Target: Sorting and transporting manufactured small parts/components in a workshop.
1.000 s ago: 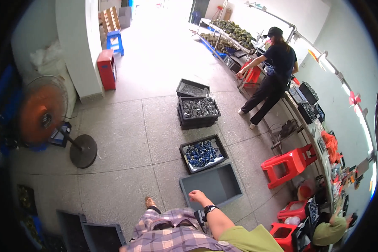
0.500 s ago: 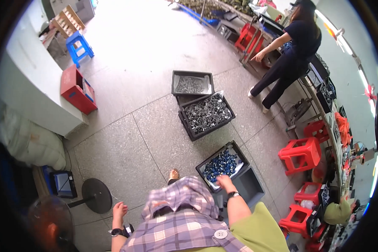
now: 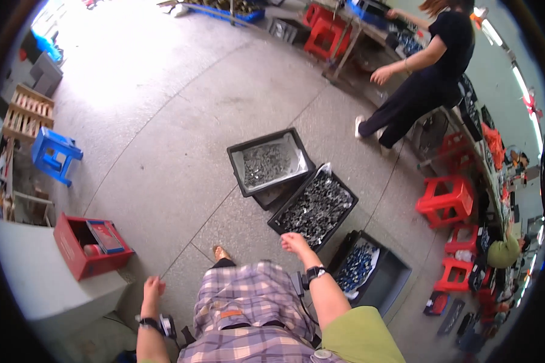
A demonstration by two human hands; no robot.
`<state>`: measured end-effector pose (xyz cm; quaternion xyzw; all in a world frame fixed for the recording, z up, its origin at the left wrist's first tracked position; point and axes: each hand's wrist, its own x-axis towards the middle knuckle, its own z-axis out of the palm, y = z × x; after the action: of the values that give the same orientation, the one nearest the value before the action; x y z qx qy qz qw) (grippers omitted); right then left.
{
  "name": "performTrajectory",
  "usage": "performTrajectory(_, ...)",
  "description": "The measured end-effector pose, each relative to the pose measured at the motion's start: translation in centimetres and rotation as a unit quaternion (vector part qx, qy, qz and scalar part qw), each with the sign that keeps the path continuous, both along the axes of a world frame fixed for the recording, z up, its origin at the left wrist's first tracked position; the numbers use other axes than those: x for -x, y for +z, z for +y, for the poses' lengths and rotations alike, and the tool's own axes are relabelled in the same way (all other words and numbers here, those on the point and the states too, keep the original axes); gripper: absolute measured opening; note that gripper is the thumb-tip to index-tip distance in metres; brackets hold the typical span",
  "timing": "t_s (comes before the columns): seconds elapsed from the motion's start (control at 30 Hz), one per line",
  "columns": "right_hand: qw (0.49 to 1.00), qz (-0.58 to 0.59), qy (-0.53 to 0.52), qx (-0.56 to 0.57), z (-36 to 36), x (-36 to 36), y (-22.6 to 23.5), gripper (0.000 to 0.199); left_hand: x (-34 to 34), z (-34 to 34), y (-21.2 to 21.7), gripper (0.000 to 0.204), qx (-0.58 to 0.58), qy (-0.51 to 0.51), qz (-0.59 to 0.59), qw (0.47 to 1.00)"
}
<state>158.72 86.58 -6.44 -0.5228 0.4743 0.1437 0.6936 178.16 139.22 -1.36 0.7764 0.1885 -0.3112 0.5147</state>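
My left hand [image 3: 154, 289] hangs at my left side with loosely bent fingers and nothing visible in it. In front of me, my right hand [image 3: 294, 242] is held with its fingers relaxed, and no object shows in it. From this view it overlaps the near corner of a black crate [image 3: 347, 219] full of small dark parts; I cannot tell whether they touch. To its right, a black crate [image 3: 332, 261] holds small blue and silver parts. Beyond stands another black crate [image 3: 229, 158], lined with white sheeting and holding grey parts.
A red box [image 3: 79, 273] and a blue stool [image 3: 56, 150] stand at the left. Red stools [image 3: 445, 201] line the right side near a long workbench [image 3: 487, 175]. A person in dark clothes [image 3: 448, 60] stands at the bench, far right. A grey bin [image 3: 386, 279] adjoins the blue-parts crate.
I have stepped forward and my view has turned left. My right hand has gone from over the blue-parts crate to near the dark-parts crate. The person at the bench has shifted their arms.
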Motion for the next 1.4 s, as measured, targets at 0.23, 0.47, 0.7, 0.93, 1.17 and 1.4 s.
performTrajectory(0.23, 0.987, -0.004, -0.156, 0.039, -4.8, -15.1, -5.8, 0.038, -24.5, -29.4, 0.2, 0.031, -0.006, -0.224, 0.056, 0.973)
performTrajectory(0.47, 0.937, 0.149, -0.290, 0.126, -9.9, -21.1, -23.5, 0.063, -32.4, -45.3, -17.1, 0.034, -0.021, -0.320, 0.189, 0.928)
performTrajectory(0.7, 0.829, 0.121, -0.545, 0.014, -12.8, -24.4, -36.0, 0.063, -33.8, -52.7, -35.6, 0.063, -0.119, -0.375, 0.282, 0.875)
performTrajectory(0.93, 0.806, 0.100, -0.583, -0.020, -12.5, -25.1, -37.8, 0.032, -30.4, -54.0, -42.3, 0.048, -0.049, -0.251, 0.318, 0.913)
performTrajectory(1.17, 0.940, 0.080, -0.283, 0.171, -14.1, -33.1, -34.1, 0.051, -36.5, -50.0, -41.9, 0.022, 0.093, -0.040, 0.416, 0.904)
performTrajectory(1.4, 0.840, 0.240, -0.396, 0.281, -8.3, -26.1, -39.3, 0.043, -45.0, -48.2, -40.2, 0.011, 0.080, 0.022, 0.319, 0.944)
